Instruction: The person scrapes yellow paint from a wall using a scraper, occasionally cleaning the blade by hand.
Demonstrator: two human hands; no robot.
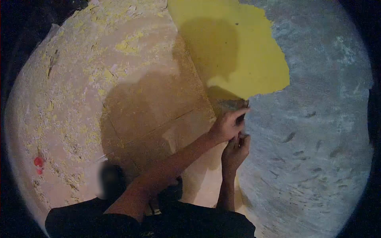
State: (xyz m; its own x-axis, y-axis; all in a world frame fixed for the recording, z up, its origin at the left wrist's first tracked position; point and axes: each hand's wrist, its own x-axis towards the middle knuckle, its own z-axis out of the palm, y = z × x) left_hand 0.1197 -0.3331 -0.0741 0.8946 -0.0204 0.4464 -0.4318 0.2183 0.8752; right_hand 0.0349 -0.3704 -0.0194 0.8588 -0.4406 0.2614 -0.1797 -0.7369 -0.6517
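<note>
My left hand (227,126) reaches in from the lower left and is closed on a dark tool (240,115) with a flat edge, like a scraper. The tool lies at the lower edge of a smooth yellow patch (258,51). Just below, my right hand (235,154) has its fingers bent together, close under the left hand; what it grips, if anything, is too small and dark to make out. Both hands are at the border between a tan surface (158,107) and a rough grey surface (309,131).
Flaky yellow and pale remnants (75,75) cover the tan surface on the left. A small red object (38,161) is at the far left. Dark rounded shapes (111,178) show near my body. Shadows fall over the middle and the yellow patch.
</note>
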